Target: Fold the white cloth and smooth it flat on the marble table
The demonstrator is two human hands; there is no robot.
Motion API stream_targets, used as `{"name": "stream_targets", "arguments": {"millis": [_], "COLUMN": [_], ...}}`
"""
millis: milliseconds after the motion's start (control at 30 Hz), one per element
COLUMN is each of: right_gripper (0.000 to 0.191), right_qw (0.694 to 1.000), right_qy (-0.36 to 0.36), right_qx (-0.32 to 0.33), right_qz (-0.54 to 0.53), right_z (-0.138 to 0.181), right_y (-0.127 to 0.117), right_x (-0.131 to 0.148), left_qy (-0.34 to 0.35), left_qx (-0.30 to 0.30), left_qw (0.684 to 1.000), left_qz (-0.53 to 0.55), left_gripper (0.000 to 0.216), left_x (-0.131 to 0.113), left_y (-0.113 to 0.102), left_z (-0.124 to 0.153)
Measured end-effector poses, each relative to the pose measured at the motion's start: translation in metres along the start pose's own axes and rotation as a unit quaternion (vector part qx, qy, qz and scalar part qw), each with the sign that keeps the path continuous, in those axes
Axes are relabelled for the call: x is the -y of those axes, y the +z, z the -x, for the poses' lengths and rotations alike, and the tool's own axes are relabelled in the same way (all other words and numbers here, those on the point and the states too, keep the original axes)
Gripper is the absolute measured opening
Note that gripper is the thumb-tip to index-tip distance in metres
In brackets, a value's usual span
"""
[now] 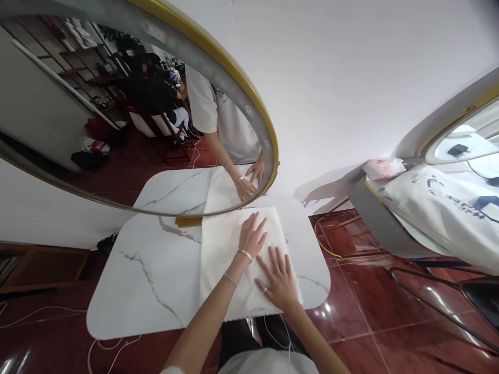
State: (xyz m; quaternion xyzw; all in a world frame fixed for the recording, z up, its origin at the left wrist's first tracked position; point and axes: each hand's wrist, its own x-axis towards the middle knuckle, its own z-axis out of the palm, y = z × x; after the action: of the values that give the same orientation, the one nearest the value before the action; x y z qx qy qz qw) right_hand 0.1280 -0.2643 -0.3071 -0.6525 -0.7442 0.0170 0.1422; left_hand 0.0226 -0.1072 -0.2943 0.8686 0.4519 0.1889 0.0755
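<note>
A white cloth (222, 259) with a scalloped edge lies flat on the white marble-patterned table (128, 291), its near edge just past the table's front edge. My left hand (251, 236), a bracelet at its wrist, rests on the cloth's upper middle with fingers stretched out. Closer to me and to the right, my right hand (279, 283) lies flat on the same cloth, fingers spread and a ring on one of them. Neither hand grasps anything.
A large gold-framed oval mirror (268, 119) stands at the table's back and reflects a seated person. To the right, a second table carries a white printed bag (440, 202) and a pink-and-white packet (384, 168). A dark chair (481, 298) stands nearby. Cables (117, 345) trail across the red tiled floor.
</note>
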Motion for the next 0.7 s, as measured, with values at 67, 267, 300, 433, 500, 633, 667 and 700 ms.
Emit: {"name": "stream_targets", "arguments": {"millis": [67,267,300,433,500,633,667,700], "right_gripper": [0.071,0.071,0.072,0.074,0.075,0.075,0.074,0.074], "right_qw": [1.000,1.000,0.999,0.998,0.997,0.996,0.997,0.997], "right_qy": [0.002,-0.005,-0.009,-0.032,-0.036,-0.029,-0.027,-0.023], "right_qx": [0.005,0.019,0.022,0.030,0.036,0.045,0.043,0.040], "right_qz": [-0.001,-0.017,-0.022,-0.046,-0.055,-0.064,-0.065,-0.063], "right_z": [0.000,-0.006,-0.008,-0.019,-0.027,-0.037,-0.037,-0.036], "right_y": [0.000,0.002,0.004,0.017,0.023,0.030,0.030,0.030], "right_x": [0.000,0.018,0.026,0.066,0.086,0.107,0.107,0.105], "left_qy": [0.009,-0.064,-0.068,-0.067,-0.074,-0.036,-0.015,0.001], "left_qx": [0.041,0.021,0.010,-0.028,-0.055,-0.038,-0.022,-0.007], "left_qw": [0.999,0.996,0.996,0.996,0.994,0.998,0.999,1.000], "left_qz": [-0.024,-0.055,-0.058,-0.051,-0.050,-0.037,-0.030,-0.024], "left_gripper": [0.052,0.055,0.057,0.056,0.054,0.047,0.048,0.048], "left_x": [-0.014,0.016,0.026,0.067,0.087,0.110,0.109,0.105], "left_y": [0.016,0.014,0.009,-0.015,-0.023,-0.027,-0.026,-0.024], "left_z": [-0.014,-0.003,0.004,0.032,0.041,0.045,0.043,0.040]}}
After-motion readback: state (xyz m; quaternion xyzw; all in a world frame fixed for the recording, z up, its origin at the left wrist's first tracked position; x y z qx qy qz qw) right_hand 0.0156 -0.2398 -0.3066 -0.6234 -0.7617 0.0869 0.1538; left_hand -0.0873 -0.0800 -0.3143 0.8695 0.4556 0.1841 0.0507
